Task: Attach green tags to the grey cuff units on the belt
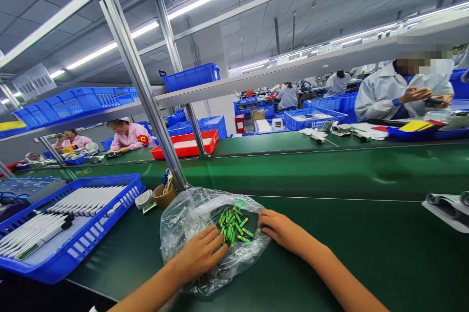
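We have 2 bare hands at a thin, crinkled, see-through plastic bag (198, 214) on the smooth green bench (384, 243). Left hand (205, 249): over the bag's opening, fingers slightly spread beside the green cylinders (230, 228); we can't tell if it holds any. Right hand (278, 226): fingers curled at the bag's right edge; grip unclear. Cylinders: small, gold-ended, heaped inside the bag. Risk, we judge: slack film slips or a tug tips the bag, and round pieces roll across the slick surface; loose folds could hide a few. Left: slotted rigid blue tray (88, 243), slim white sticks (88, 199) in rows; brown ring (163, 198) holding pens (167, 182). Beyond: grey metal post (136, 75), then shallow red tray (190, 152).
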A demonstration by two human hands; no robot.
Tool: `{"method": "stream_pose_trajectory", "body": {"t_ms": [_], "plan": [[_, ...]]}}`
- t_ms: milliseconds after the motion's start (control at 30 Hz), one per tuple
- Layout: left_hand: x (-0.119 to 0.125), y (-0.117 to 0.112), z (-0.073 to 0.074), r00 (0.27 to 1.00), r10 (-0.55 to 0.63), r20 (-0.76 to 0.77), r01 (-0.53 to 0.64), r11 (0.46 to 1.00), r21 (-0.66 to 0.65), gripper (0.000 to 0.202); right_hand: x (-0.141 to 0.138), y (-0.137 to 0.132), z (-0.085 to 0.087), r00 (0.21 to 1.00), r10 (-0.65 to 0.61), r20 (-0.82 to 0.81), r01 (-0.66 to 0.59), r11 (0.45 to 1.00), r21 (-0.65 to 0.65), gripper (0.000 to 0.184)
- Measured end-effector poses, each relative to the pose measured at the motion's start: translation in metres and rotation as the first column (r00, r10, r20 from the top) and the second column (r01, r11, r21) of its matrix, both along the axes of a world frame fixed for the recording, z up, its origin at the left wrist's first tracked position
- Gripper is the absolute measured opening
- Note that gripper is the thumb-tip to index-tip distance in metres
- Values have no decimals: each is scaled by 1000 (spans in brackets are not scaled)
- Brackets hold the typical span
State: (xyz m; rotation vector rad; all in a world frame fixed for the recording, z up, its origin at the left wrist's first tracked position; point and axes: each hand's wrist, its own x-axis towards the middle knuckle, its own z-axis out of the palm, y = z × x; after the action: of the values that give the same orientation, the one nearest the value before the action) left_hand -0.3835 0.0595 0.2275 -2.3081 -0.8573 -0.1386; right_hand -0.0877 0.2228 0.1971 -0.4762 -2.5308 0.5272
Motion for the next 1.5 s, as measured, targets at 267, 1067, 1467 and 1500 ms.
{"method": "stream_pose_trajectory", "body": {"t_ms": [267,1067,1467,1500], "plan": [[24,31,34,899,369,236,-230,856,-463,27,-16,-13,7,984,77,-162,-62,993,96,14],[85,115,7,2,833,553,779,346,-523,59,-39,-7,13,970,-213,-117,239,926,292,23],[83,132,-14,-230,778,585,532,604,-594,48,-9,-19,47,956,-290,30,286,952,107,20],[85,132,-13,-248,760,600,523,627,-578,48,-9,-18,45,967,-255,-4,254,962,102,20]]}}
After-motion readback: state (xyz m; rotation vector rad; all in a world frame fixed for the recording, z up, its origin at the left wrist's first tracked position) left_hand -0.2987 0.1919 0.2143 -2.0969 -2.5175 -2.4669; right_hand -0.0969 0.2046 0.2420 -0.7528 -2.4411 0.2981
